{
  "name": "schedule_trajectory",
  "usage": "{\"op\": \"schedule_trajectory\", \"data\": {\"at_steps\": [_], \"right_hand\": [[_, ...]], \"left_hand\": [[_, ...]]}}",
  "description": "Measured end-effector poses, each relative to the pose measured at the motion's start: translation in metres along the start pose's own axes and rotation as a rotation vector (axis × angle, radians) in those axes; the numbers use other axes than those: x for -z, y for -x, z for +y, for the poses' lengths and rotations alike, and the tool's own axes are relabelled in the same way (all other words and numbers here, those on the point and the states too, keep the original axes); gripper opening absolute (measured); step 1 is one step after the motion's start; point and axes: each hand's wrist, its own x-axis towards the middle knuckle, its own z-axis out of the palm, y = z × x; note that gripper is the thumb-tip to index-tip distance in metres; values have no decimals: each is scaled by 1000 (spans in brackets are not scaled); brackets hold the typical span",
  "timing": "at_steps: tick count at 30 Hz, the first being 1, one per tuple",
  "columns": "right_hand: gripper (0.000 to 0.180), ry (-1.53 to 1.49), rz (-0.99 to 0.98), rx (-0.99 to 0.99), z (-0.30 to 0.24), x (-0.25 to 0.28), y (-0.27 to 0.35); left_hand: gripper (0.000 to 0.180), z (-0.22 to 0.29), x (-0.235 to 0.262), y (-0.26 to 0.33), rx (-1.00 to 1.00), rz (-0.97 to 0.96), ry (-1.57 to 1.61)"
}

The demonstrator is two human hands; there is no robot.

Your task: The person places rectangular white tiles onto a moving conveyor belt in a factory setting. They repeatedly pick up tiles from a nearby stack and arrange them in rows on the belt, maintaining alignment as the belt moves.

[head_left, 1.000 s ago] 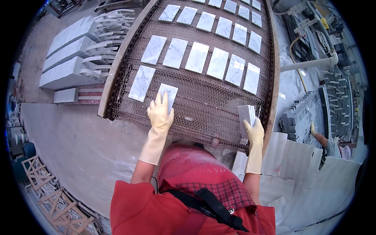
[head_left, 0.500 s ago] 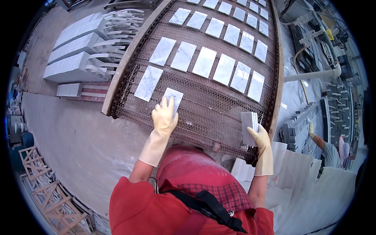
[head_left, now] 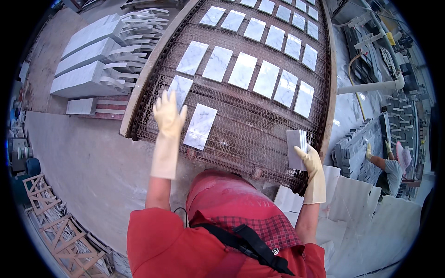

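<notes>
My left hand [head_left: 168,115], in a pale rubber glove, has its fingers spread over the lower part of a white marble tile [head_left: 181,86] on a mesh conveyor [head_left: 245,121]. Whether the fingertips press on that tile I cannot tell. Just to the right lies another grey-veined marble tile [head_left: 200,126], with no hand on it. At the conveyor's near right corner, my gloved right hand [head_left: 312,162] is closed around a small stack of tiles [head_left: 295,147] standing on edge. Farther up the mesh, more marble tiles [head_left: 242,69] lie flat in slanting rows.
Wooden rails [head_left: 328,111] border the conveyor. Wrapped stone slabs [head_left: 79,78] stand at the left on a pallet. White sheets [head_left: 352,204] hang at the right, near a co-worker [head_left: 394,171] beside stacked dark strips. A wooden crate frame [head_left: 62,227] lies lower left.
My left hand has let go of the second tile and shifted left to the neighbouring one. The tiles have crept slightly away from me. My right hand keeps its stack nearly in place.
</notes>
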Motion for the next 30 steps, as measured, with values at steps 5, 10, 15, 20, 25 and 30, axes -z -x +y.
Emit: {"op": "schedule_trajectory", "data": {"at_steps": [5, 10, 15, 20, 25, 30], "right_hand": [[51, 84, 62, 37, 0, -3, 0], [54, 106, 113, 26, 2, -7, 2], [56, 113, 168, 38, 9, -12, 2], [56, 115, 177, 43, 4, -17, 2], [55, 125, 178, 68, 13, -16, -2], [53, 135, 180, 67, 11, -13, -3]], "left_hand": [[78, -9, -1, -30, 85, -239, 139], [89, -20, -13, -26, 68, -134, 207], [96, -23, -20, 19, 52, -91, 223], [98, -28, -18, 67, 14, -85, 221], [97, -19, -5, 67, 6, -92, 231], [98, -15, -4, 68, 19, -111, 210]]}}
